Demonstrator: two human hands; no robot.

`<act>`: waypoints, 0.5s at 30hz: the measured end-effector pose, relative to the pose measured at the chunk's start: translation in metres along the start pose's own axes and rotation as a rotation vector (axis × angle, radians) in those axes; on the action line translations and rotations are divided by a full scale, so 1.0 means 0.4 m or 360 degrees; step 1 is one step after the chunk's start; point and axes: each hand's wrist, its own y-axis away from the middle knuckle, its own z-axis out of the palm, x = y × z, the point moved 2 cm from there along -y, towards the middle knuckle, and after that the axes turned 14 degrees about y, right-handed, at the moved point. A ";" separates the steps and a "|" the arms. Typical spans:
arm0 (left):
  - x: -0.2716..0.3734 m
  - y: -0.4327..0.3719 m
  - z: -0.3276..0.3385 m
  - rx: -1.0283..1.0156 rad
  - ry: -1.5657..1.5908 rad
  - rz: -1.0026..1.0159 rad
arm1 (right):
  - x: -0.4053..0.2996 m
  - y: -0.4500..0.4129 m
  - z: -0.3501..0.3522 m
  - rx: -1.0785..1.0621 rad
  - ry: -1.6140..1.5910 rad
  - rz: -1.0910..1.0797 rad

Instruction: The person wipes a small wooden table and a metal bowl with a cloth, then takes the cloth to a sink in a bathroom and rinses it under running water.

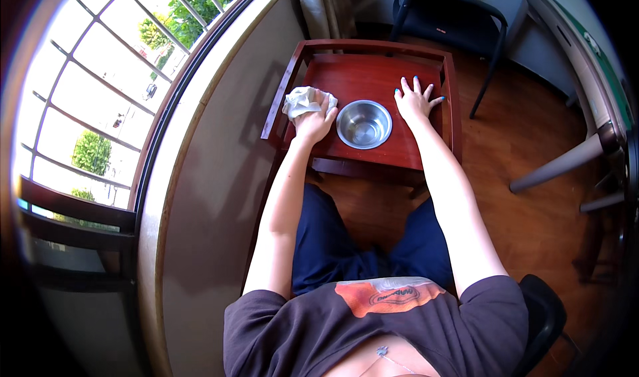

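Observation:
My left hand (315, 121) grips a crumpled white cloth (301, 101) at the left side of a red-brown wooden chair (369, 77) with armrests. Between my hands stands a round stainless steel bowl (364, 124) on the seat, and its inside looks shiny. Whether it holds clear liquid I cannot tell. To the right of the bowl, my right hand (415, 102) lies flat on the wood with its fingers spread and nothing in them. Its fingertips reach close to the right armrest (448, 77).
A barred window (105, 72) with a sill (194, 117) runs along the left. Behind the wooden chair is a black armchair (444, 22). At the right stands a table with grey legs (559, 162) and a green top (599, 52). Wooden flooring (519, 227) lies below.

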 end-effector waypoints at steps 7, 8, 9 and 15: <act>-0.024 -0.143 0.083 -0.0221 0.0121 -0.0025 | 0.016 -0.018 0.010 -0.0022 0.0092 -0.0102; -0.034 -0.173 0.097 -0.0296 0.0159 -0.0073 | 0.007 -0.017 0.011 -0.0012 0.0083 -0.0109; -0.019 -0.209 0.117 -0.0400 0.0181 -0.0118 | 0.010 -0.019 0.020 -0.0009 0.0089 -0.0104; 0.177 -0.300 0.217 -0.0499 0.0123 0.0219 | 0.020 -0.033 0.048 0.0247 -0.0296 0.0046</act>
